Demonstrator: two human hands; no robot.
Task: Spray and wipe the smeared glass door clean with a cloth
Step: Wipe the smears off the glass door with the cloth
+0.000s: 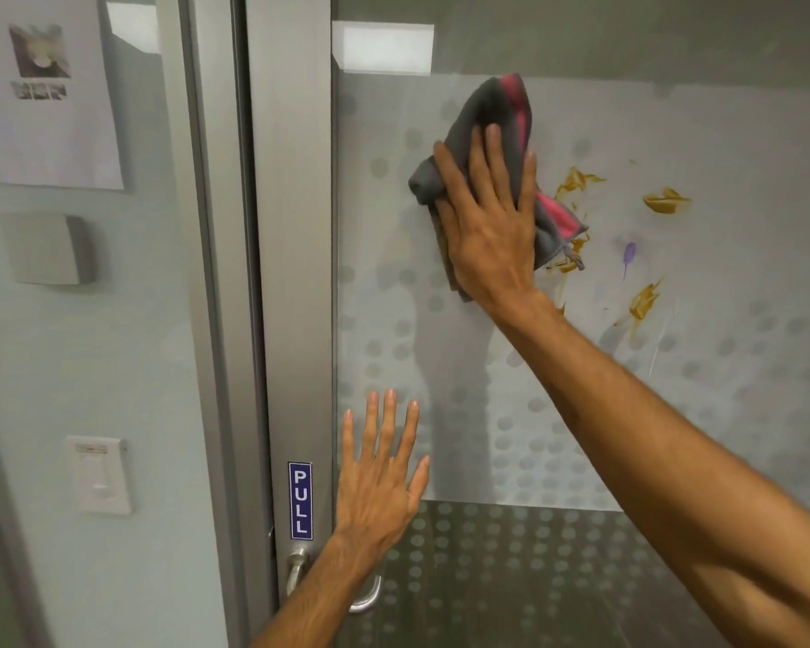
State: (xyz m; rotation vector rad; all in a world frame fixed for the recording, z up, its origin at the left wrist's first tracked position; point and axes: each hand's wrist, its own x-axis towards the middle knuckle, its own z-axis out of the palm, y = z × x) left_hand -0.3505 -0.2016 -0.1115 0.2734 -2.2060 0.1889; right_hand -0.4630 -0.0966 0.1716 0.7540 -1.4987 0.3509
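Observation:
The glass door (674, 109) fills the right of the view, frosted with grey dots. Brown smears (665, 201) and a small purple streak (629, 253) mark the glass at mid right. My right hand (487, 217) presses a crumpled grey and pink cloth (487, 109) flat against the glass, just left of the smears. Lower down, my left hand (379, 474) lies open with fingers spread on the glass beside the metal door frame (291, 226). No spray bottle is in view.
A blue PULL sign (300, 500) is on the frame above a metal lever handle (300, 570). On the left wall hang a paper notice (43, 86), a grey box (48, 247) and a white switch (99, 474).

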